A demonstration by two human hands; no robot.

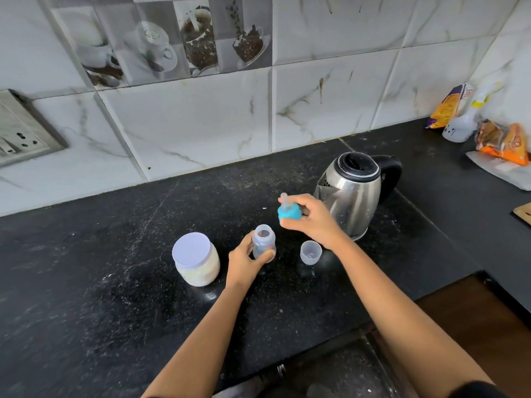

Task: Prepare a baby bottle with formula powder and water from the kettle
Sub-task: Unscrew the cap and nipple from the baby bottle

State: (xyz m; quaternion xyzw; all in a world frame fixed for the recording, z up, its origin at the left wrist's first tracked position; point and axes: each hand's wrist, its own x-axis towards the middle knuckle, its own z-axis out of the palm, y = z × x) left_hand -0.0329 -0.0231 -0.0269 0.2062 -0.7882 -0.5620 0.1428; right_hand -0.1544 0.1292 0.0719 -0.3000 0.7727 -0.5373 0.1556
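A small clear baby bottle [263,241] stands upright on the black counter [115,268] with its mouth uncovered; my left hand [247,261] grips its body. Just above and right of it, my right hand [310,218] holds the blue screw ring with its clear teat [288,211], lifted off the bottle. A jar of pale formula powder [196,262] with a white lid on sits left of the bottle. A clear bottle cap [311,252] stands mouth-up to the right. The steel kettle [355,191], lid closed, black handle to the right, is behind my right hand.
Snack packets [501,142] and a white spray bottle [462,124] crowd the far right corner. A wall socket [20,133] is at the left. A wooden board edge [523,212] shows at the right. The counter's front edge drops away at lower right.
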